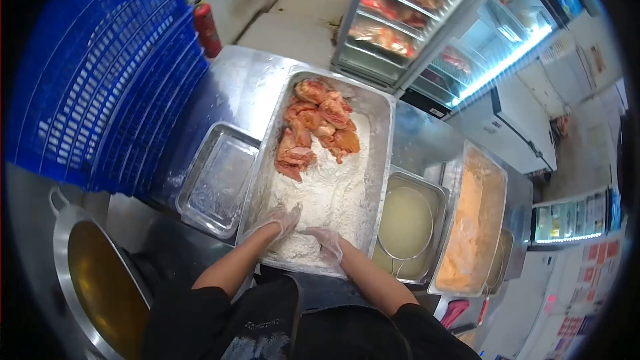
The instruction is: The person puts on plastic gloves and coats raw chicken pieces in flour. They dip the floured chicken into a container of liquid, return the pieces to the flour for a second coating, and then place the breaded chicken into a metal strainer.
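A deep metal tray (385,160) of white flour (320,193) lies in front of me. Raw, orange-marinated chicken pieces (323,117) are heaped at its far end. Both my hands wear clear plastic gloves dusted with flour. My left hand (285,221) is low in the flour at the near left, its fingers stretched out and apart from the heap. Opposite it, my right hand (327,243) rests with extended fingers against a flour-covered lump (293,248) at the near edge. What lies under that flour is hidden.
Left stand a shallow metal tray (217,180), stacked blue crates (100,87) and a large pan of oil (100,287). Right are a pan of pale liquid with a wire strainer (405,223) and a tray of orange powder (470,220). Lit display fridges (400,17) stand beyond.
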Available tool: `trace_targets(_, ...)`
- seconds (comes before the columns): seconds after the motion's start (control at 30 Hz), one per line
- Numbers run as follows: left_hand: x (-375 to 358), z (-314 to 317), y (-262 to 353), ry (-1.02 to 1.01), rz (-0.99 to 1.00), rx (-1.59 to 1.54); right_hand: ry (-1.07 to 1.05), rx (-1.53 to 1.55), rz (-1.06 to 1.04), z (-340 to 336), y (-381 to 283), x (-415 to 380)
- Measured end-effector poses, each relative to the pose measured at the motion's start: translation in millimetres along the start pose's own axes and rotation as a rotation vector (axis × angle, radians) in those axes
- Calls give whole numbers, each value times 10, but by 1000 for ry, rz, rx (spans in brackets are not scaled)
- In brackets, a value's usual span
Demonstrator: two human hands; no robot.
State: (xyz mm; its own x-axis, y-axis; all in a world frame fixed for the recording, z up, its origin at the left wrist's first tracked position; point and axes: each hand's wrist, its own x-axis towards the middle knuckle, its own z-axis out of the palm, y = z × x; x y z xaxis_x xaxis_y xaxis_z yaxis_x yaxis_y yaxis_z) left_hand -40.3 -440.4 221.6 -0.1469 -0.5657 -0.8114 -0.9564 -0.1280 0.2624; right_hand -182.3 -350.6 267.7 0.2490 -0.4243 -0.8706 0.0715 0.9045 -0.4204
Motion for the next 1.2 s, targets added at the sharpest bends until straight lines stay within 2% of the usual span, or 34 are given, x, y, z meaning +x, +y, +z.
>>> trace_targets(0.03, 176, 99, -92, -37, 164, -18, -164, 112, -164, -142, 222, 222)
trace_targets(0.07, 271, 135, -160, -69, 332, -30, -174, 105, -149, -236, 403, 475)
trace_targets(0.1, 160, -32, -75, -99, 204, -67, -235, 44, -409, -321, 540, 736)
trace_targets(0.13, 890, 405, -341, 3, 231, -135, -289, -13, -674, -387, 610, 958)
trace_targets(0.17, 1595, 824, -596, 106, 264, -199, -484, 315, -780, -446, 604, 1120)
trace_targets(0.2, 2246, 1207, -829, 207, 302, -256, -483, 322, -775, -433, 443, 1044)
trace_targets(0.27, 1393, 529, -389, 247, 340, -201, -80, 377, -316, -389, -178, 695)
trace_targets(0.33, 589, -116, 76, 258, 358, -169, 25, 91, -445, -583, -472, 642)
trace_targets(0.37, 368, -312, 258, 297, 253, -238, 30, 98, -439, -670, -554, 719)
trace_targets(0.4, 241, -471, 386, 339, 148, -307, 66, 18, -335, -774, -628, 850)
trace_targets(0.43, 172, -600, 458, 336, 149, -306, 100, -64, -230, -846, -706, 930)
trace_targets(0.47, 126, -714, 507, 322, 147, -338, 100, -60, -230, -844, -803, 876)
trace_targets(0.53, 243, -794, 539, 306, 144, -365, 124, -157, -411, -753, -1057, 578)
trace_targets(0.6, 552, -755, 555, 638, 555, -501, 234, -520, -738, -729, -1372, 345)
trace_targets(0.63, 423, -904, 597, 702, 582, -168, 336, -656, -705, -642, -1589, 180)
trace_targets(0.67, 351, -1061, 671, 699, 582, -166, 437, -792, -666, -566, -1800, 38)
trace_targets(0.7, 318, -1232, 765, 659, 537, -161, 437, -788, -666, -552, -1968, -45)
trace_targets(0.77, 488, -1404, 882, 618, 494, -152, 697, -1143, -612, -603, -2242, -131)
trace_targets(0.8, 730, -1388, 903, 848, 543, -131, 700, -1136, -613, -720, -2327, -82)
trace_targets(0.83, 950, -1385, 925, 1077, 592, -107, 785, -1016, -538, -901, -2373, 11)
trace_targets(0.87, 1135, -1424, 957, 1077, 601, -99, 867, -893, -462, -1077, -2381, 127)
trace_targets(0.9, 1309, -1484, 1001, 971, 656, -108, 875, -884, -467, -1271, -2345, 335)
trace_targets(0.93, 1394, -1544, 1043, 864, 708, -116, 742, -508, -413, -1494, -2282, 630)
trace_targets(0.97, 932, -1662, 1200, 853, 487, 140, 593, -137, -354, -1660, -2230, 882)
trace_targets(1.0, 1021, -1674, 1229, 858, 496, 155, 593, -123, -365, -1743, -2226, 1031)
trace_targets(1.07, 1502, -1577, 1216, 722, 480, 210, 344, 205, -249, -1872, -2205, 1335)
trace_targets(1.1, 1897, -1509, 1201, 783, 518, 315, 403, 217, -278, -2053, -2166, 1768)
trace_targets(1.13, 1633, -1647, 1268, 788, 528, 339, 398, 238, -292, -1966, -2218, 1710)
trace_targets(1.2, 1072, -1880, 1426, 472, 399, 106, -2, 396, -625, -1735, -2304, 1466)
